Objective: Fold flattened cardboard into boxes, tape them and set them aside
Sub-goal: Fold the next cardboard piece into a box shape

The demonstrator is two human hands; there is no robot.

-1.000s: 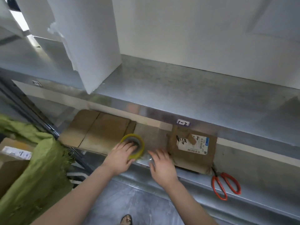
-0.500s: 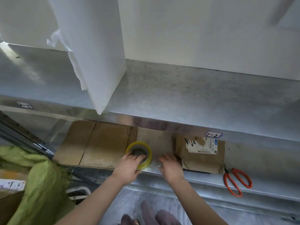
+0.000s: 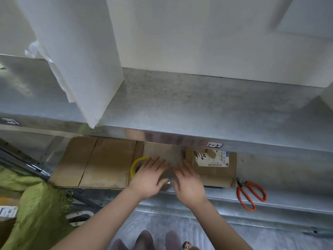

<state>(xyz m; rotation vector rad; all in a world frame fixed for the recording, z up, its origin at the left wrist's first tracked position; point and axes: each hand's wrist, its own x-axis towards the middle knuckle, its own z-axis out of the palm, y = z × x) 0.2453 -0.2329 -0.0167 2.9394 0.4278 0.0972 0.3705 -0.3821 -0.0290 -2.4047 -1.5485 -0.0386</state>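
A yellow-rimmed tape roll [image 3: 134, 166] lies on flattened brown cardboard [image 3: 108, 163] on the lower metal shelf. My left hand [image 3: 151, 175] covers the roll, fingers curled over its top. My right hand [image 3: 189, 181] rests flat just right of it with fingers apart, the thumb near a shiny bit of clear tape [image 3: 168, 183] between the two hands. A small folded cardboard box [image 3: 218, 175] with a white shipping label sits to the right of my right hand. The upper shelf hides the back of the cardboard.
Orange-handled scissors [image 3: 250, 195] lie on the lower shelf's front edge at right. The upper metal shelf [image 3: 198, 109] overhangs the work area and carries white foam panels [image 3: 81, 51]. A green cloth [image 3: 36, 213] hangs at lower left over a box.
The view has tilted up and drawn closer. Both hands stay at the tape roll; my left hand now covers more of it and the right has shifted slightly nearer the small box.
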